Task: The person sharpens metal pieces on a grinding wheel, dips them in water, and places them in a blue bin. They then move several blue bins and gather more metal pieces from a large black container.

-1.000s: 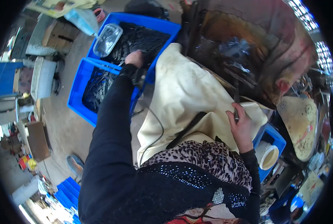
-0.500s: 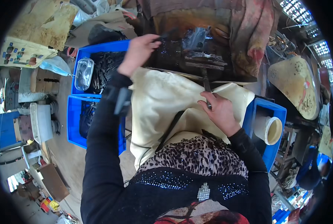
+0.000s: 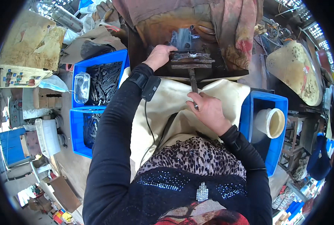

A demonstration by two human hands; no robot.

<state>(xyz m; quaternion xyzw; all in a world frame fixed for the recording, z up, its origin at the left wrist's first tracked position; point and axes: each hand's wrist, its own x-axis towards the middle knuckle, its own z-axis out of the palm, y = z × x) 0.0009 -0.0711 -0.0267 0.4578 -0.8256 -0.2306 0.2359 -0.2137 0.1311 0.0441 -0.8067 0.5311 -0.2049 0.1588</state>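
Note:
My right hand (image 3: 211,113) is closed round the handle of a dark T-shaped holder (image 3: 192,77). Its wide head (image 3: 191,64) points away from me over a wet, dark work tray (image 3: 230,71). At the left end of that head, the fingers of my left hand (image 3: 158,57) pinch a dark thin strip (image 3: 180,53), which lies along the head's far side. The strip's exact shape is hard to make out. Just beyond it is a pale, shiny wet patch (image 3: 183,36). A cream apron (image 3: 152,112) covers my lap below both hands.
On the left, a blue bin (image 3: 77,69) holds several dark flat pieces and a clear plastic tub (image 3: 82,88); a second blue bin (image 3: 80,152) sits nearer. At right, a white bucket (image 3: 274,123) lies in another blue bin (image 3: 264,96). Stained cloth (image 3: 245,33) drapes around the tray.
My left hand has come down to the holder's head with the dark strip, which earlier stuck out above the tray. My right hand still grips the handle. The whole view has shifted slightly.

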